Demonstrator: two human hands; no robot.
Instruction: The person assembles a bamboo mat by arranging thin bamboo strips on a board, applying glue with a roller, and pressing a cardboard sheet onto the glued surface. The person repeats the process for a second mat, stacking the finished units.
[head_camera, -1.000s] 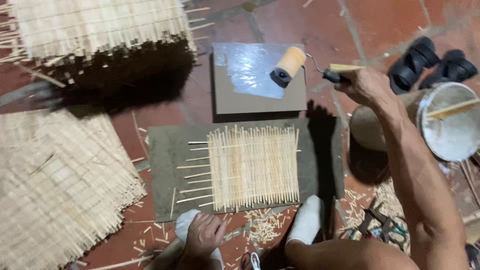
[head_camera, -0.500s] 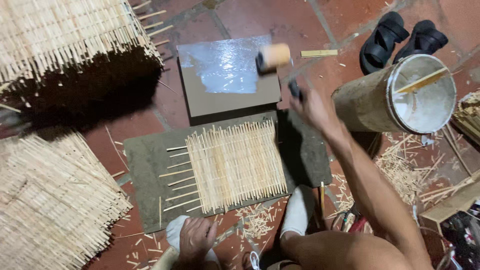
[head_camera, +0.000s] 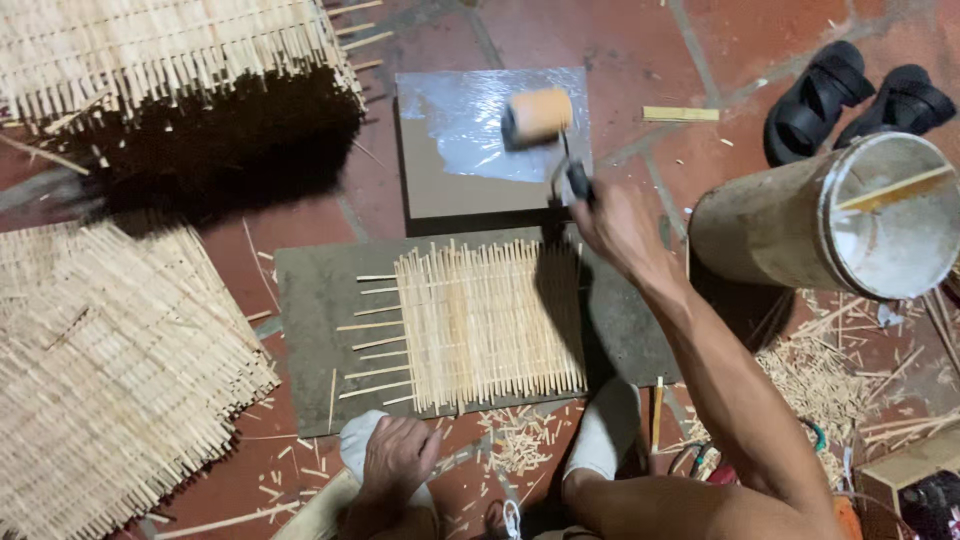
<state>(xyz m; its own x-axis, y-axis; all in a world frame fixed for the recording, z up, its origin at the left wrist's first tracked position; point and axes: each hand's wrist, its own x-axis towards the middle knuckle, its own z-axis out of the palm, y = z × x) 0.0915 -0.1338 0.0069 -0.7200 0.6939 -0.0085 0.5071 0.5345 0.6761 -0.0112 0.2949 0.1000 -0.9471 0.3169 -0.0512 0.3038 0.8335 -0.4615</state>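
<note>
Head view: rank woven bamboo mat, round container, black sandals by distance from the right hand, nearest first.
From the right hand holding the roller:
1. Woven bamboo mat, just below-left of it on the grey board.
2. Round container, to its right, lying on its side.
3. Black sandals, upper right, beyond the container.

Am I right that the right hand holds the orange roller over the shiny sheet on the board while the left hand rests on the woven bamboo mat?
Not quite. The head view shows the left hand resting on a white-socked foot, off the woven bamboo mat. The right hand does hold the orange roller over the shiny sheet on the board.
</note>
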